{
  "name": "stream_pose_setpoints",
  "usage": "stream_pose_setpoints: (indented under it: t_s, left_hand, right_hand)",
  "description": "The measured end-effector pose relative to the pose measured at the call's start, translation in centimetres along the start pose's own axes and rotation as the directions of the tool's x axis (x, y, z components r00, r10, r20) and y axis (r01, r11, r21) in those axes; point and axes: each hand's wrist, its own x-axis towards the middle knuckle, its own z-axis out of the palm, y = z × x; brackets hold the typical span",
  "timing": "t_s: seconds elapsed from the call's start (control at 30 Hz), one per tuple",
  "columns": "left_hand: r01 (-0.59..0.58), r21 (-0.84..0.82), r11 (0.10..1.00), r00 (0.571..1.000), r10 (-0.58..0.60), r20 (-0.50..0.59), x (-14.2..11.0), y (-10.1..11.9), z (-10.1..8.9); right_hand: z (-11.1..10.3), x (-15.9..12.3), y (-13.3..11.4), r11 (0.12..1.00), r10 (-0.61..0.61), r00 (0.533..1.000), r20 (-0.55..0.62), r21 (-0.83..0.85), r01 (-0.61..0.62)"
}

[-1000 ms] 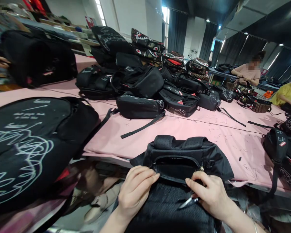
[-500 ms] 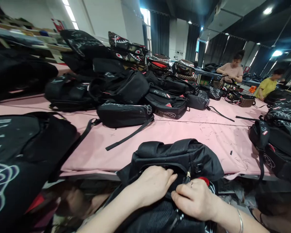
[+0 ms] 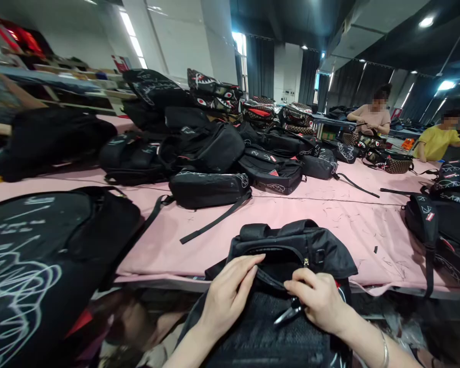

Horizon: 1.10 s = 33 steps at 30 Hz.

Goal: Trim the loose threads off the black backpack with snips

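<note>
A black backpack [image 3: 291, 245] rests against the near edge of the pink table, its top pocket unzipped and its mesh back panel toward me. My left hand [image 3: 228, 294] pinches the pocket's zipper edge on the left, fingers closed on the fabric. My right hand [image 3: 320, 301] grips the same edge on the right and holds small metal thread snips [image 3: 287, 314], whose blades stick out to the left under the fingers. A small metal zipper pull [image 3: 305, 262] shows just above my right hand.
The pink table [image 3: 329, 214] carries a heap of black backpacks [image 3: 207, 148] at the back and more at the right [image 3: 440, 214]. A large black bag with white scribbles [image 3: 42, 260] lies at the left. Two people sit at the far right.
My hands slid apart along the pocket's edge, which now gapes open again. The snips show under my right hand. The view has swung slightly right and up.
</note>
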Motion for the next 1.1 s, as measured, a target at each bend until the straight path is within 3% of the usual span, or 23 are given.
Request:
stream_pose_setpoints:
  t_s: [0.1,0.2,0.4,0.53,0.67,0.77,0.9,1.03,1.1]
  left_hand:
    - [0.061,-0.023,0.998,0.997,-0.062,-0.041,0.6,-0.1,-0.4]
    - [0.147,-0.04,0.988,0.987,-0.149,-0.062,2.8,-0.1,-0.1]
    - [0.26,-0.109,0.96,0.961,-0.246,0.124,7.4,0.0,1.3]
    - [0.266,-0.116,0.957,0.952,-0.242,0.186,7.8,0.7,1.7]
    - [0.253,-0.094,0.963,0.965,-0.243,0.102,6.8,1.1,1.9]
    - [0.213,-0.081,0.974,0.977,-0.214,-0.009,6.1,1.2,2.1]
    - [0.228,-0.09,0.969,0.969,-0.235,-0.071,5.6,1.4,2.4]
    - [0.261,-0.109,0.959,0.96,-0.27,-0.08,5.5,1.5,2.7]
    - [0.262,-0.126,0.957,0.957,-0.275,-0.094,5.5,1.5,2.8]
  right_hand:
    - [0.1,0.1,-0.3,0.999,-0.033,0.999,0.025,-0.014,0.033]
    - [-0.2,0.2,-1.0,0.997,-0.054,0.997,0.048,-0.049,0.057]
    - [-0.9,0.1,-1.6,0.992,-0.075,0.996,0.053,-0.094,0.08]
    - [-1.1,0.1,-1.6,0.991,-0.064,0.996,0.058,-0.114,0.07]
    - [-1.2,0.0,-1.6,0.996,-0.035,0.997,0.075,-0.082,0.041]
    - [-1.4,0.1,-1.5,0.996,0.037,0.998,0.055,0.081,-0.042]
    - [-2.7,1.0,-0.7,0.921,0.283,0.956,-0.074,0.299,-0.249]
    - [-4.9,3.1,0.1,0.863,0.495,0.869,-0.023,0.131,-0.488]
    - [-5.7,4.1,0.2,0.864,0.502,0.864,0.032,0.031,-0.503]
